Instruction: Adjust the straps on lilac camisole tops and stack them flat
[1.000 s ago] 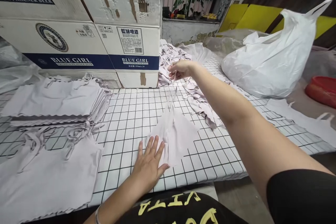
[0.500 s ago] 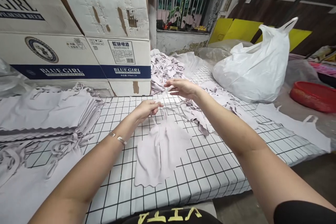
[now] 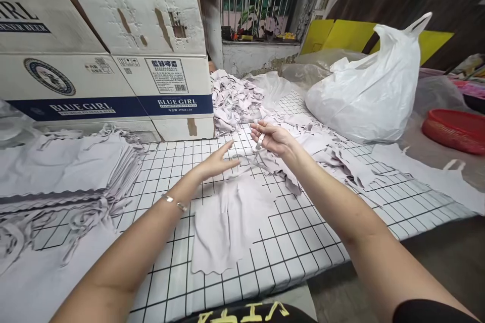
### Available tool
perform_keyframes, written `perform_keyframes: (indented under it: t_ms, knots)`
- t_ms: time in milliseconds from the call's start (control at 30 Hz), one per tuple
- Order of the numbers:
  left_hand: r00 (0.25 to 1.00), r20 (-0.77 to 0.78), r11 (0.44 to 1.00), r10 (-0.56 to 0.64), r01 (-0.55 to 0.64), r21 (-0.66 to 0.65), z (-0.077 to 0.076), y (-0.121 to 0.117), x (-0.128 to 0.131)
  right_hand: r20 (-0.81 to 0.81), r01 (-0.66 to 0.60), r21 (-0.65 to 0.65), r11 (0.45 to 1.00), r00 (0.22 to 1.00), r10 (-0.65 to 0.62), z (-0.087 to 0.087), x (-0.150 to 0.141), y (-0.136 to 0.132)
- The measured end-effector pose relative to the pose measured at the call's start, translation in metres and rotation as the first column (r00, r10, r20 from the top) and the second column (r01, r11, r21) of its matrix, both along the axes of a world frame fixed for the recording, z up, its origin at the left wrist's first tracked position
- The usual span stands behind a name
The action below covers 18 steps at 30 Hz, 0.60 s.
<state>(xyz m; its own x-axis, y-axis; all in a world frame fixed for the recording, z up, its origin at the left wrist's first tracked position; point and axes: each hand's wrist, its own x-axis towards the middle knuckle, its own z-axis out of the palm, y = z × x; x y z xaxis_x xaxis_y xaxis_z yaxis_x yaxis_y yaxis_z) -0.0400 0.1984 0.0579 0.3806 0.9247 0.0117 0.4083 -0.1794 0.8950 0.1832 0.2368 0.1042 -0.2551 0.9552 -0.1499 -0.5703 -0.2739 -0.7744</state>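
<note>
A pale lilac camisole-like garment (image 3: 227,227) with a wavy hem lies on the checked tablecloth in front of me, creased down its middle. My left hand (image 3: 217,162) hovers over its far end, thumb and fingers spread, nothing gripped. To its right, my right hand (image 3: 275,140) is raised with curled fingers, a short pale strap (image 3: 259,141) caught between them. Thin straps trail over the cloth below the two hands, partly blurred. A stack of similar garments (image 3: 76,161) lies to the left, with another one (image 3: 76,257) spread nearer to me.
Behind the stack stands a large beer carton (image 3: 113,81). A heap of lilac cloth pieces (image 3: 237,98) lies beside it, with more pieces (image 3: 322,144) to the right. Farther right are a full white plastic bag (image 3: 364,91), a red basket (image 3: 454,131) and a flat garment (image 3: 428,174).
My left hand rose from the garment, pinched near its straps, then spread its fingers. My right hand came down slightly and turned palm inward. The garment slid a little toward me.
</note>
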Motion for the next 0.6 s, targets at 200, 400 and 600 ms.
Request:
perform_keyframes:
  t_ms: [200,400,600]
  knots:
    - [0.926,0.375,0.993,-0.053,0.088,-0.078,-0.003,0.002,0.061,-0.006,-0.038,0.114,0.993,0.999,0.039,0.011,-0.003,-0.006]
    - [0.888,0.456,0.977,0.058,0.044,-0.21,0.003,-0.002,0.05,0.363,-0.193,0.163,0.968,0.924,0.123,0.002,0.03,-0.011]
    - [0.927,0.338,0.974,0.162,-0.095,-0.206,0.008,-0.003,0.045,0.488,-0.364,0.105,0.925,0.83,0.271,-0.012,0.036,-0.015]
